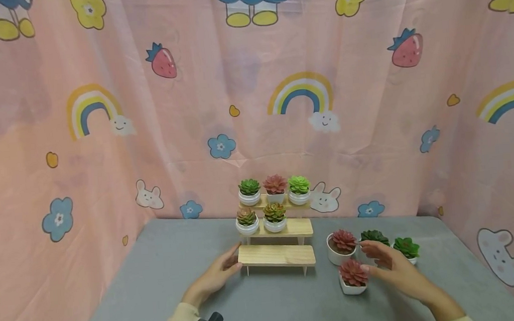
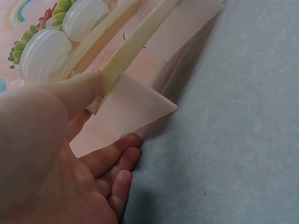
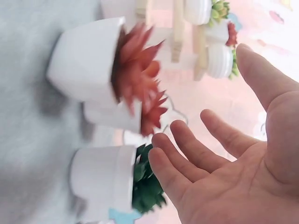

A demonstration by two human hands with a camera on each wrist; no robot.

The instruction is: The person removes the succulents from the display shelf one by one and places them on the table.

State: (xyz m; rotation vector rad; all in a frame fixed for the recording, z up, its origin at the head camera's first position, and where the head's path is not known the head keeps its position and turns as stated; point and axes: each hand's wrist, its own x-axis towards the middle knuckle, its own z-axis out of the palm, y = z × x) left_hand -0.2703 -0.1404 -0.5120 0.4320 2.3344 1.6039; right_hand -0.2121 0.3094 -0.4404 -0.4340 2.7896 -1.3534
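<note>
My left hand [image 1: 214, 281] is at the left end of a three-tier wooden display stand [image 1: 275, 255]. In the left wrist view its thumb and forefinger pinch the end of the lowest board [image 2: 126, 51], and the other fingers curl loosely beside the clear leg [image 2: 140, 105]. My right hand [image 1: 394, 270] hovers with spread fingers over potted succulents, holding nothing. Closest to it are a red succulent in an angular white pot [image 1: 353, 277] and another red one in a round white pot [image 1: 342, 247]. Behind its fingers sits a dark green succulent [image 1: 374, 237].
Potted succulents in green, red and yellowish tones stand on the upper tiers, including a bright green one [image 1: 299, 189] and a yellow-green one [image 1: 274, 216]. Another green succulent [image 1: 406, 249] is at the right on the grey table [image 1: 157, 269]. A pink patterned curtain [image 1: 189, 110] hangs behind.
</note>
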